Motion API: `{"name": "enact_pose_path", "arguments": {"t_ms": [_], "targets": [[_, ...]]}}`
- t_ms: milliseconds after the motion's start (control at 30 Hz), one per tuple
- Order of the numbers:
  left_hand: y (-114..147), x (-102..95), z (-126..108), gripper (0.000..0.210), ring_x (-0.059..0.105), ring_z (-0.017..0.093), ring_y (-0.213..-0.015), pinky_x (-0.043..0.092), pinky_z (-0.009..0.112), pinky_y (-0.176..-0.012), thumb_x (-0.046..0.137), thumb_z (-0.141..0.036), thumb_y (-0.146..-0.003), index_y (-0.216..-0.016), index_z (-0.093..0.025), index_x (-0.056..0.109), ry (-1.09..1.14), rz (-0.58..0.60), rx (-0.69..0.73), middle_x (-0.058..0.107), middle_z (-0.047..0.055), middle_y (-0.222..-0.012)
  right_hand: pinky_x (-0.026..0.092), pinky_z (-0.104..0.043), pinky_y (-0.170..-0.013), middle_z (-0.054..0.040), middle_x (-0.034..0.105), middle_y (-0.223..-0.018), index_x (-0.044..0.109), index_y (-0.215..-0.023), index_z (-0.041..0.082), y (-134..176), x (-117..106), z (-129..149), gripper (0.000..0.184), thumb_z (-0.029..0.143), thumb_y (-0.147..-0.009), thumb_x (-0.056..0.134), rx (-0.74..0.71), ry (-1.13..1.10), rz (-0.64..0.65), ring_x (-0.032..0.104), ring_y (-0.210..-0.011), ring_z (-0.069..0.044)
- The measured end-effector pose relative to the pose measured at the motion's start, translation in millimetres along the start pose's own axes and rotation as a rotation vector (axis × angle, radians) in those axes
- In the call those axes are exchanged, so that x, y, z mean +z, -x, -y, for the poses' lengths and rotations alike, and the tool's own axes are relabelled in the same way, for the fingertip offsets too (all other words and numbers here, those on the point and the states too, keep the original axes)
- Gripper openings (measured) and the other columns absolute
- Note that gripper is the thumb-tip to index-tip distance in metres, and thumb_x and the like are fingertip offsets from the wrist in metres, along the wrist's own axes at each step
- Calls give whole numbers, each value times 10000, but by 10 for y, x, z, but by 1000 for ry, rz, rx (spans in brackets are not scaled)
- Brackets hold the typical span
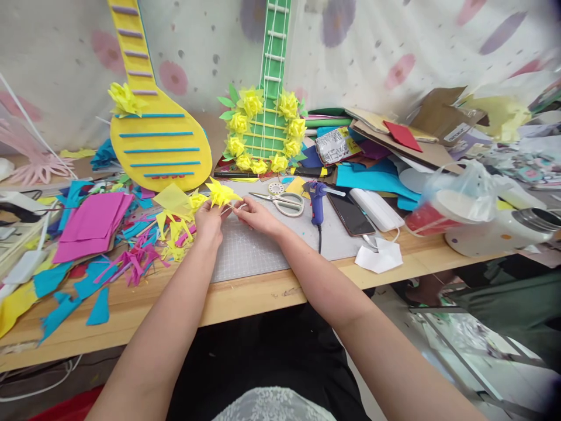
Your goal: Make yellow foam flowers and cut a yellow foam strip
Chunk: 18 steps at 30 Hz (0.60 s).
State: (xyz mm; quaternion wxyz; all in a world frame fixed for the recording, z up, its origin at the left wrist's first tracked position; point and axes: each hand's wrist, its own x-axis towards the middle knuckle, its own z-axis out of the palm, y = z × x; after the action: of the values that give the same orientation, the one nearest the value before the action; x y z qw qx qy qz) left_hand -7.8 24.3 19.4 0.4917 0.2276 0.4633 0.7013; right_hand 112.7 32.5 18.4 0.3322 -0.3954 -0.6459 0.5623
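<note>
A yellow paper flower (220,193) with pointed petals is held up over the grey cutting mat (249,251). My left hand (209,222) is closed around its base. My right hand (258,216) pinches at the flower's right side, where a thin pale piece shows between the fingertips; its exact shape is too small to tell. Beside my left hand lies another yellow flower (196,200) with yellow paper scraps (173,237). Scissors (287,203) lie just beyond my right hand, and a blue glue gun (316,202) stands to their right.
Behind stand a yellow lute-shaped craft (162,146) and a green one (275,76) ringed with yellow flowers. Magenta sheets (94,222) and blue scraps cover the left. To the right are a phone (350,213), a white power bank (377,209), a bagged cup (451,204) and piled sheets.
</note>
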Motion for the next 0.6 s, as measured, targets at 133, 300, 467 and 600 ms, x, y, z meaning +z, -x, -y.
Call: {"name": "enact_pose_path", "arguments": {"t_ms": [133, 300, 467, 600], "targets": [[5, 3, 13, 167, 609, 89, -599, 533, 296, -745, 639, -28, -609, -709, -152, 589, 56, 10, -18, 633, -19, -668, 274, -159, -413, 98, 447, -522, 402, -779, 194, 12, 28, 33, 115, 215, -861, 480, 10, 34, -47, 353, -411, -38], [6, -9, 20, 165, 623, 92, -640, 532, 269, -743, 615, -21, -648, -728, -163, 586, 112, 57, -109, 637, -24, -676, 301, -161, -442, 96, 460, -507, 417, -752, 189, 14, 44, 48, 124, 218, -845, 494, 30, 96, -87, 377, -416, -41], [15, 3, -15, 189, 629, 85, -653, 530, 252, -743, 570, 16, -689, -727, -169, 576, 117, 20, -174, 642, -24, -690, 306, -167, -434, 90, 481, -503, 432, -761, 188, -1, 36, 14, 116, 241, -844, 494, 37, 120, -92, 383, -406, -46], [36, 34, -44, 183, 603, 73, -599, 530, 252, -736, 528, 24, -727, -679, -147, 570, 92, -33, -192, 616, -15, -634, 323, -171, -448, 85, 498, -509, 444, -775, 187, 6, 37, 13, 110, 254, -857, 475, 31, 131, -77, 394, -408, -49]]}}
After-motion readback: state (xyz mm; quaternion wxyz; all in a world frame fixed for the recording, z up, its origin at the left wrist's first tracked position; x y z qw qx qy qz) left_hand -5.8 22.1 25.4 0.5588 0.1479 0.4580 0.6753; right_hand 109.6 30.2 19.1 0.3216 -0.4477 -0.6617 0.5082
